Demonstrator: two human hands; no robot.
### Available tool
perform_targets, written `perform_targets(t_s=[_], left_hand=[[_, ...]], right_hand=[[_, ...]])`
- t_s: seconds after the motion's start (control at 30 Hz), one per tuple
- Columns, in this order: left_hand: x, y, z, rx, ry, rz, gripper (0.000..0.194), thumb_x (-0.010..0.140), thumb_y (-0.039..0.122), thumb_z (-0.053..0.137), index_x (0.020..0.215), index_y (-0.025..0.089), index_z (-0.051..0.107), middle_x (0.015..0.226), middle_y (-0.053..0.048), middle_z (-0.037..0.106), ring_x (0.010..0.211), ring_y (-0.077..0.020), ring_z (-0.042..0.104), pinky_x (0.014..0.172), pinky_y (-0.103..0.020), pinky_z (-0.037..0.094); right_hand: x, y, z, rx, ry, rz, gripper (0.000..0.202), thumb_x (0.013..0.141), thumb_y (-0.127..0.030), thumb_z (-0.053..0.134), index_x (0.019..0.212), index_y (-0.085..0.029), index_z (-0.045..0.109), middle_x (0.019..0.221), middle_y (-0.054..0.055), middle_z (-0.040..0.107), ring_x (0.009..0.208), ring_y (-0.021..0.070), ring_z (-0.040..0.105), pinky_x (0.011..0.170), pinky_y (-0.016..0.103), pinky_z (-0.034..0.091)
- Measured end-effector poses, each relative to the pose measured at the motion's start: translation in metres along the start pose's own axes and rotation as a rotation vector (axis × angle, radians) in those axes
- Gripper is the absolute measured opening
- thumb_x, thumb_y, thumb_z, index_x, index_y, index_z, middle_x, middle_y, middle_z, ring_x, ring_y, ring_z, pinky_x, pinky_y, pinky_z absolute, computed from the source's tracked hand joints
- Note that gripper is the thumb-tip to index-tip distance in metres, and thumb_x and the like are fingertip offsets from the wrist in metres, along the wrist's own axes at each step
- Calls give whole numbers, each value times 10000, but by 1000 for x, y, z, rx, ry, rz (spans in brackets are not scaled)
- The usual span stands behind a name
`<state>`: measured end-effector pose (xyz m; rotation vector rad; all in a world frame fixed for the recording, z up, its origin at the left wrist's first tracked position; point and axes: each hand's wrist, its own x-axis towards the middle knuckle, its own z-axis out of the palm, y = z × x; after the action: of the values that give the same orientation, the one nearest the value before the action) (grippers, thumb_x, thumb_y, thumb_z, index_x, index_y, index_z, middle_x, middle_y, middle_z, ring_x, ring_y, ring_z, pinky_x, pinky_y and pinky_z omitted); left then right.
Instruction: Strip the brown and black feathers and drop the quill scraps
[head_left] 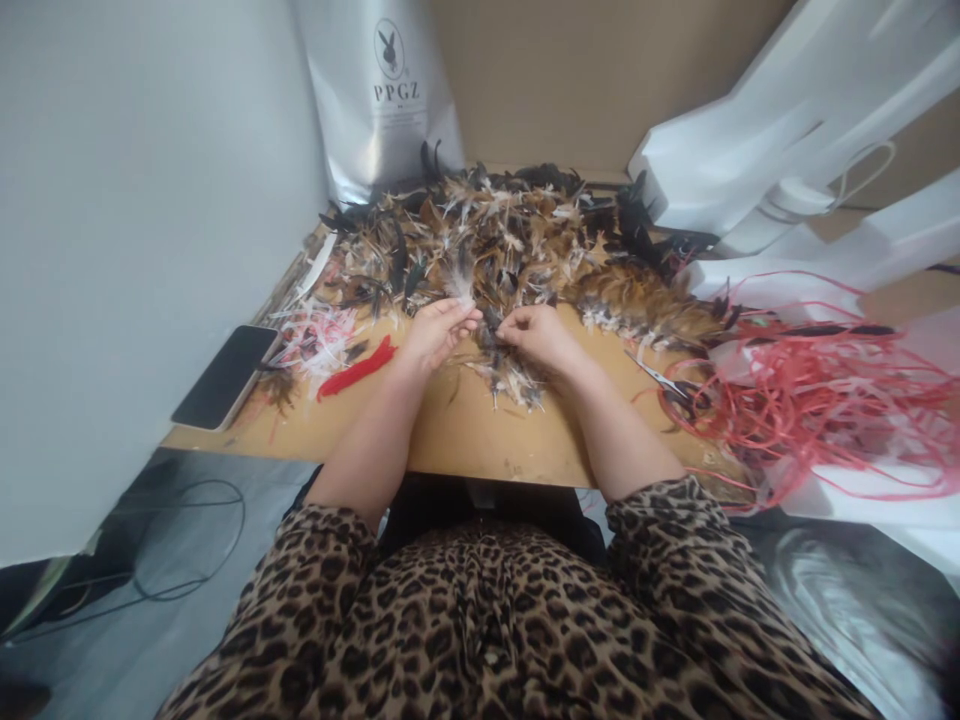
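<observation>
Between the thumb and fingers of my left hand (pixel 439 332) is a pale, fluffy feather (pixel 462 284), its tip pointing up and away from me. My right hand (pixel 536 335) is closed in a pinch just to the right, over dark feathers; what its fingertips hold is too small to make out. Behind both hands spreads a large heap of brown, black and white feathers (pixel 495 225). A smaller clump of feathers (pixel 514 385) lies on the table (pixel 487 440) below my right hand. Left of my left wrist is a red strip (pixel 356 368).
A phone (pixel 225 378) lies at the left table edge, beside pink and white scraps (pixel 319 335). Scissors (pixel 667 382) rest on the right, next to tangled red ribbon (pixel 832 400). A row of brown feathers (pixel 652 300) lies behind them. A silver bag (pixel 386 100) stands at the back.
</observation>
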<state>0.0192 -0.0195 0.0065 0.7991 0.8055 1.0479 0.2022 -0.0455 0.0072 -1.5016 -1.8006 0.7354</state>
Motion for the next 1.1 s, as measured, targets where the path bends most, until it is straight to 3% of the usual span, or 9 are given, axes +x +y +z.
perform_targets(t_s=[0.17,0.27,0.37,0.53,0.63,0.73,0.93,1.0,1.1], left_hand=[[2,-1,-2,-22,7,15,108,722,156,705,753,99,618,671,-19,676,518,-17,582,492,-106,422],[2,-2,-2,-22,-5,18,92,732,149,692,756,100,618,670,-19,678,520,-21,584,489,-109,421],[2,-1,-2,-12,10,14,91,738,155,686,759,102,614,672,-16,677,521,-20,582,488,-110,416],[1,1,-3,-30,20,9,134,718,173,712,773,105,609,673,-14,677,517,-21,583,486,-109,416],[2,0,-3,-41,13,10,140,716,178,713,779,109,610,666,-14,679,515,-22,587,482,-106,417],[3,-1,-4,-51,23,23,135,715,176,713,775,112,610,667,-13,681,514,-21,586,481,-104,418],[4,-3,-5,-52,5,41,132,715,173,711,781,105,619,680,-17,683,520,-21,585,483,-105,418],[4,-3,-5,-49,10,34,121,722,170,706,776,105,619,681,-18,682,521,-22,586,485,-106,421],[3,-2,-4,-40,21,19,116,727,172,704,767,105,618,683,-20,679,519,-22,586,484,-106,423]], right_hand=[[-3,-7,10,-433,-48,-72,141,720,-313,636,746,-192,702,777,65,681,698,171,576,656,285,389],[-2,-7,17,-556,-56,-50,158,737,-299,611,797,-192,710,856,103,687,753,203,593,663,300,390],[0,-3,19,-496,-55,-69,146,741,-222,566,758,-177,705,828,95,688,739,185,591,670,286,393],[3,5,10,-10,52,22,147,716,-270,584,714,-157,679,652,17,654,602,126,544,611,244,400],[5,7,6,185,153,49,161,704,-305,593,703,-156,654,648,8,642,593,122,535,601,242,411],[4,4,7,92,201,-8,147,713,-294,588,742,-164,652,712,23,653,647,139,553,646,261,428],[0,-2,13,-497,114,-76,183,751,-286,570,866,-184,671,947,95,649,836,217,585,720,313,413],[1,0,11,-470,130,-62,159,757,-239,529,801,-179,670,909,94,655,815,213,587,710,312,409],[4,3,6,-120,197,2,119,724,-211,538,703,-166,646,755,51,652,715,166,571,684,286,411]])
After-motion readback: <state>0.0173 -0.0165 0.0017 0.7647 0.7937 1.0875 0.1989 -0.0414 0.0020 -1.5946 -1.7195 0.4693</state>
